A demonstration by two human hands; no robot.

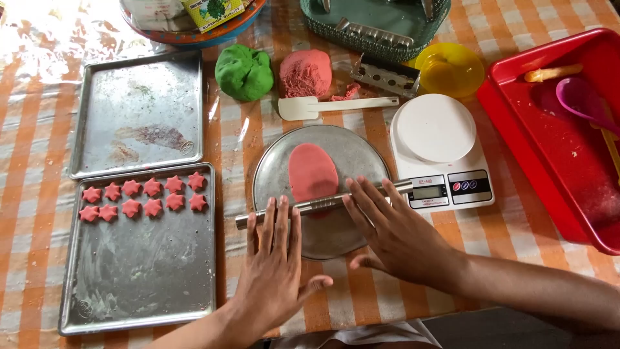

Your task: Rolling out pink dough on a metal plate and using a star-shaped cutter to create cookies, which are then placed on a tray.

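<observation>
My left hand [274, 262] and my right hand [387, 232] lie flat, fingers spread, with the fingertips on a thin metal rolling pin [320, 205]. The pin lies across the near end of a flattened oval of pink dough [312, 169] on a round metal plate [358, 155]. To the left, a baking tray [142, 284] holds several pink star-shaped dough pieces [143, 197] in two rows along its far edge.
A second bare baking tray [139, 113] lies behind the first. Behind the plate are a green dough ball [244, 72], a pink dough lump [305, 73], a white spatula [336, 105], a metal cutter [386, 76], a yellow bowl [450, 68], a white kitchen scale [439, 152] and a red tray [562, 142].
</observation>
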